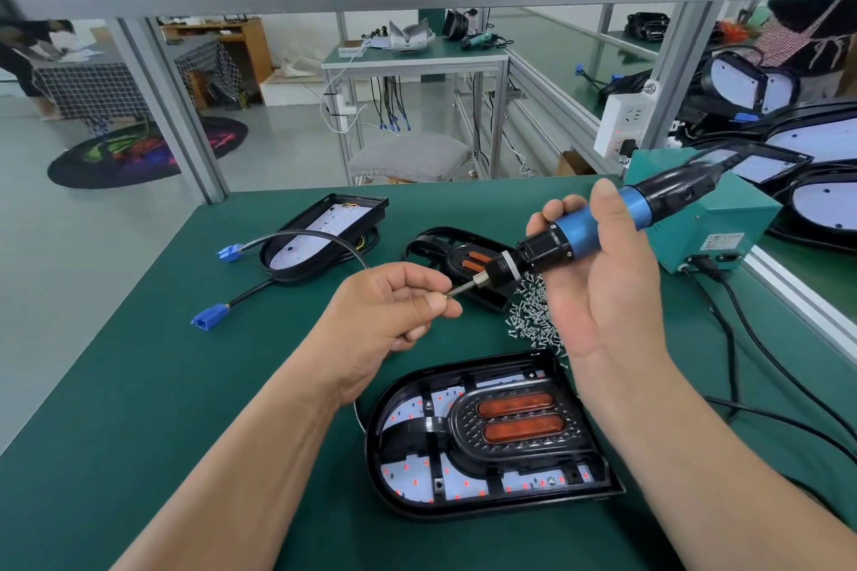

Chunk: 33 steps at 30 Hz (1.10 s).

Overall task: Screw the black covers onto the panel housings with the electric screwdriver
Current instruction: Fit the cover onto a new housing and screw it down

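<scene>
Blue-banded electric screwdriver [575, 230]: we are holding it in our right hand [603, 292], grip wrapped round it, while our left hand [394, 306] is pinching its bit [463, 287].

Open green table [139, 385] runs along the left side, from the near edge up to a blue plug [204, 320] and its cable [250, 294]. In the middle, a black housing [463, 510] sits near the front, a screw pile [533, 315] just behind it. On the right, black cords [732, 348] trail from a teal power box [705, 223], crowding that flank.
</scene>
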{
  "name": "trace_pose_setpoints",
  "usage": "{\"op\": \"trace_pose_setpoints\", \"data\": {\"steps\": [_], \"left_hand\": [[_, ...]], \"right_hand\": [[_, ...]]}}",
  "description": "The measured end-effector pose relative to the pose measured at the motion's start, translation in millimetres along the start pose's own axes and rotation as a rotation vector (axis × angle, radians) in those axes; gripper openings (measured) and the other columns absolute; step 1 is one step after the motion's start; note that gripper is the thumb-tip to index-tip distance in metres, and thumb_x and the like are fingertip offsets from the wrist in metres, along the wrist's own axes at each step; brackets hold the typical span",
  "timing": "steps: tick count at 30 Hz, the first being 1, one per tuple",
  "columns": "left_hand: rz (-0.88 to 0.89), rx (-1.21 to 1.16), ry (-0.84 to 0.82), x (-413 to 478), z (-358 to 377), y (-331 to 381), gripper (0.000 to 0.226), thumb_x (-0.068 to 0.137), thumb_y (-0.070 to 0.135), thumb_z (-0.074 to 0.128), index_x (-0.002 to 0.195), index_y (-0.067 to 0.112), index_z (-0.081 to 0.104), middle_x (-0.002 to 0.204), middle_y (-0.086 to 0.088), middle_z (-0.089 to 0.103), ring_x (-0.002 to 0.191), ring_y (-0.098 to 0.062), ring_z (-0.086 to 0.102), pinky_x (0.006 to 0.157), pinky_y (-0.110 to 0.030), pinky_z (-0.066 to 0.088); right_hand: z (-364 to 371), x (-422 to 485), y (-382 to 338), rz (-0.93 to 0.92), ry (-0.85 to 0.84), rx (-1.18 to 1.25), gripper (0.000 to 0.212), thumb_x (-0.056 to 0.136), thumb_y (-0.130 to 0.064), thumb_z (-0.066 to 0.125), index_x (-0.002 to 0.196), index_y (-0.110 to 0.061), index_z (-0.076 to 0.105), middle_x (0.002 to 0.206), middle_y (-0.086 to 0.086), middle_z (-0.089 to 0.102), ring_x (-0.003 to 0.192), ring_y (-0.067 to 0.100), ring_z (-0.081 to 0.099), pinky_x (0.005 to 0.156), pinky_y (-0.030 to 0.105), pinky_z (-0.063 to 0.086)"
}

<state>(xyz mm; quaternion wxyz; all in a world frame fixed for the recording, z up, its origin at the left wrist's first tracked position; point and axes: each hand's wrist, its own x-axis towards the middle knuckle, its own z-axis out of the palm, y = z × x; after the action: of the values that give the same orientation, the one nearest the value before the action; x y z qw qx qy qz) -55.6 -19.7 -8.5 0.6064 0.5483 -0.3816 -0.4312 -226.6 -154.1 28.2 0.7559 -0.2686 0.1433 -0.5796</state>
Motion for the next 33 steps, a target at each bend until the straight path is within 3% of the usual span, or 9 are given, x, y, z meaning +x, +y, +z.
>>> {"op": "trace_pose_setpoints", "data": {"steps": [8, 12, 20, 26, 33], "left_hand": [[0.088, 0.24, 0.043, -1.0, 4.1, -0.3, 0.016, 0.087, 0.02, 0.073, 0.103, 0.019, 0.073, 0.096, -0.006, 0.082, 0.055, -0.007, 0.046, 0.054, -0.016, 0.042], [0.079, 0.271, 0.04, 0.7, 4.1, -4.8, 0.012, 0.094, 0.013, 0.072, 0.105, 0.019, 0.073, 0.096, -0.004, 0.082, 0.055, -0.006, 0.047, 0.054, -0.015, 0.043], [0.019, 0.126, 0.041, 1.6, 5.0, -4.6, 0.025, 0.086, 0.021, 0.075, 0.108, 0.012, 0.072, 0.097, -0.012, 0.081, 0.056, -0.008, 0.047, 0.051, -0.016, 0.039], [-0.018, 0.131, 0.054, 1.5, 5.8, -4.1, 0.006, 0.095, 0.017, 0.074, 0.09, 0.013, 0.076, 0.086, -0.01, 0.078, 0.056, -0.01, 0.04, 0.047, -0.018, 0.031], [-0.015, 0.145, 0.043, -1.1, 8.4, -3.4, 0.018, 0.099, 0.013, 0.072, 0.082, 0.016, 0.076, 0.077, -0.009, 0.072, 0.054, -0.011, 0.035, 0.048, -0.02, 0.03]], "right_hand": [[-3.0, 3.8, 5.7, -0.004, 0.168, -0.036, 0.024, 0.103, -0.025, 0.071, 0.114, -0.01, 0.057, 0.088, 0.007, 0.061, 0.077, 0.022, 0.067, 0.088, 0.047, 0.063], [-6.1, 3.8, 6.6, 0.0, 0.194, -0.031, 0.023, 0.103, -0.024, 0.071, 0.115, -0.01, 0.057, 0.089, 0.008, 0.06, 0.077, 0.022, 0.067, 0.091, 0.048, 0.063], [-5.1, 3.3, 4.3, 0.002, 0.101, 0.069, 0.018, 0.104, -0.019, 0.068, 0.11, -0.009, 0.054, 0.086, 0.008, 0.061, 0.077, 0.023, 0.064, 0.091, 0.047, 0.062], [-5.1, 2.3, 2.9, -0.017, 0.056, 0.065, 0.014, 0.104, -0.017, 0.067, 0.108, -0.01, 0.055, 0.086, 0.007, 0.061, 0.077, 0.023, 0.064, 0.092, 0.047, 0.061], [-4.2, 0.1, 2.7, -0.046, 0.032, 0.018, 0.011, 0.104, -0.015, 0.067, 0.107, -0.012, 0.056, 0.085, 0.005, 0.063, 0.077, 0.021, 0.065, 0.093, 0.045, 0.06]]}}
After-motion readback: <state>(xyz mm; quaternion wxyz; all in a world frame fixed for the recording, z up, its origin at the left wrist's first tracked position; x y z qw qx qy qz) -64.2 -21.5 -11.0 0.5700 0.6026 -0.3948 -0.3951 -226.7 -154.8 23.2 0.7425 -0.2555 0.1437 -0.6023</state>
